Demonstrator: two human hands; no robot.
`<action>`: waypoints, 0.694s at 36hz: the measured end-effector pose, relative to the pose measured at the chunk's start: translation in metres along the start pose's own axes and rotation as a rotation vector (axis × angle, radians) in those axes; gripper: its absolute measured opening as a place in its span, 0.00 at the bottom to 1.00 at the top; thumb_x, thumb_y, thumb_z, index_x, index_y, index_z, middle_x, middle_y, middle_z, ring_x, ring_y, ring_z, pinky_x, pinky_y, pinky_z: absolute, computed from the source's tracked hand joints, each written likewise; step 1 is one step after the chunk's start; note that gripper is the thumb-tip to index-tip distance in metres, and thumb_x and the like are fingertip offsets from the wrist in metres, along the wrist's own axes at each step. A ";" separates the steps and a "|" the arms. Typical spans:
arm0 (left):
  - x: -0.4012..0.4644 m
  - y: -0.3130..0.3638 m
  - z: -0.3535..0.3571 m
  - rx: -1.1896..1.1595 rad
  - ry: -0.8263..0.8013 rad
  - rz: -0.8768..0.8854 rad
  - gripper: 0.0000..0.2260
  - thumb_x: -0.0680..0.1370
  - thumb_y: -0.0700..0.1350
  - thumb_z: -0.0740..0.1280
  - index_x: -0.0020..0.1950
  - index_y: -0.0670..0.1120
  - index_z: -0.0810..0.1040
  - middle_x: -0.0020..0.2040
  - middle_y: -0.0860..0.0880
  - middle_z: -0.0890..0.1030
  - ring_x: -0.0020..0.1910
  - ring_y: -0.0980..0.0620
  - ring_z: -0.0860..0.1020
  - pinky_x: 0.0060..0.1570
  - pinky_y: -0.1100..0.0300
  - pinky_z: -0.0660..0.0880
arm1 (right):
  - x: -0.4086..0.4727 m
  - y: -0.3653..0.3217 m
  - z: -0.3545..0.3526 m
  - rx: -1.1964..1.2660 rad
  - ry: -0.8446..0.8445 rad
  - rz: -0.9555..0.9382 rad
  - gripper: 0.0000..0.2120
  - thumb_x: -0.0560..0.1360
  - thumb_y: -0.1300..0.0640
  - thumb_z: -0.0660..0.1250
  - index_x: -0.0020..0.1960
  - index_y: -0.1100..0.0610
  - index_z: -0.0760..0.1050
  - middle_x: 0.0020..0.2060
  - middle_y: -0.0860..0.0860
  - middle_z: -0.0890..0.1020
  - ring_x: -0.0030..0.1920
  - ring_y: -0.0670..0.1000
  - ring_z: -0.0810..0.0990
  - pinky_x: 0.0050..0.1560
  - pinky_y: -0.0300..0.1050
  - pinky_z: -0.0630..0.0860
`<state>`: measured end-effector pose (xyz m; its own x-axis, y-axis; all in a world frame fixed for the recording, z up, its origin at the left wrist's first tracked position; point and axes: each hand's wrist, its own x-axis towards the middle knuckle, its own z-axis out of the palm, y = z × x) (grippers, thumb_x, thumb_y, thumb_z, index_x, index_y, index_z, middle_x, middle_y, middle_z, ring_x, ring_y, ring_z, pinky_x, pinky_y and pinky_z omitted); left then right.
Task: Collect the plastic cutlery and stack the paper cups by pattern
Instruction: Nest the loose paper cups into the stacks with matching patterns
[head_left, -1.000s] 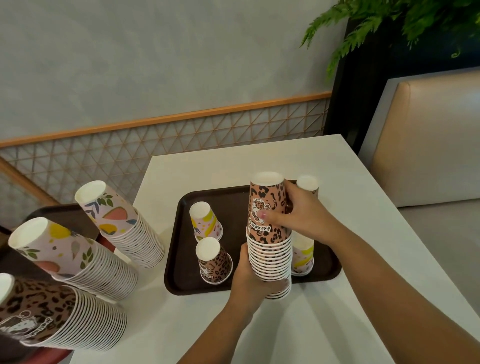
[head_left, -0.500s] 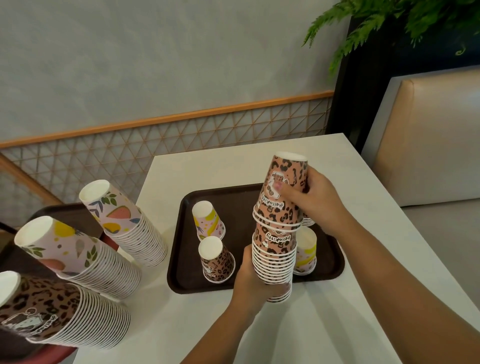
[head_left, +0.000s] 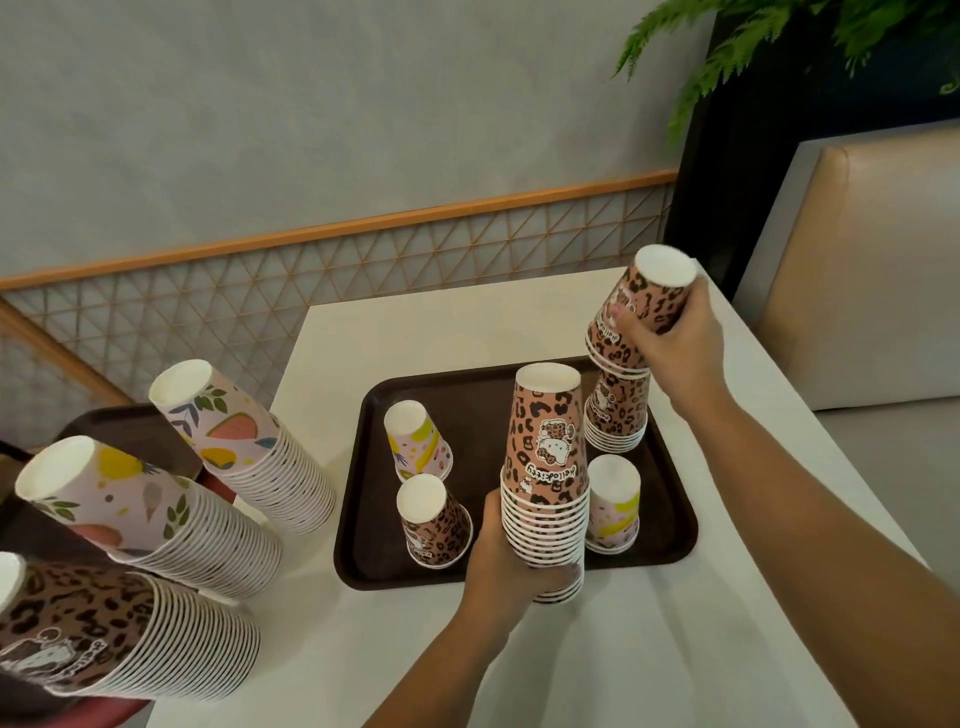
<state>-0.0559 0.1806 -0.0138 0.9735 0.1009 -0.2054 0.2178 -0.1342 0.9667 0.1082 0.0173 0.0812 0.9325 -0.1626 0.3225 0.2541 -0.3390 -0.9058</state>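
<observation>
Head view | right hand wraps small leopard-print paper cup stack, tilted | left hand clamps tall leopard-print cup stack low | risk: upper cups topple, top-heavy above grip

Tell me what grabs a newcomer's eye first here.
Both hands hold leopard-print paper cup stacks over the dark brown tray: the left hand grips the tall front stack, and the right hand lifts a short stack at the far right corner. At the left, three long cup stacks lean on their sides.
</observation>
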 end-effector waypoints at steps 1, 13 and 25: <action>0.000 0.000 0.001 0.000 0.001 0.004 0.39 0.53 0.48 0.80 0.59 0.61 0.67 0.58 0.58 0.78 0.56 0.64 0.77 0.52 0.66 0.76 | 0.000 0.005 0.001 -0.025 -0.026 0.008 0.32 0.68 0.52 0.74 0.67 0.57 0.64 0.61 0.52 0.75 0.59 0.47 0.73 0.60 0.45 0.73; 0.003 0.004 0.002 -0.016 0.011 0.026 0.41 0.52 0.50 0.79 0.60 0.61 0.66 0.60 0.56 0.78 0.58 0.60 0.77 0.56 0.63 0.76 | -0.042 -0.037 0.004 0.042 -0.457 -0.084 0.39 0.65 0.37 0.66 0.71 0.52 0.60 0.66 0.47 0.72 0.64 0.45 0.72 0.65 0.43 0.69; -0.002 0.014 0.004 -0.053 0.011 0.050 0.39 0.51 0.50 0.78 0.59 0.60 0.67 0.59 0.54 0.78 0.57 0.60 0.78 0.55 0.61 0.76 | -0.067 -0.043 0.008 -0.048 -0.623 -0.028 0.27 0.67 0.48 0.73 0.63 0.49 0.68 0.49 0.38 0.76 0.51 0.40 0.76 0.48 0.31 0.72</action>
<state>-0.0545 0.1746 -0.0001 0.9821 0.1063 -0.1556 0.1651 -0.0874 0.9824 0.0371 0.0502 0.0961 0.9038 0.4131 0.1118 0.2822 -0.3791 -0.8813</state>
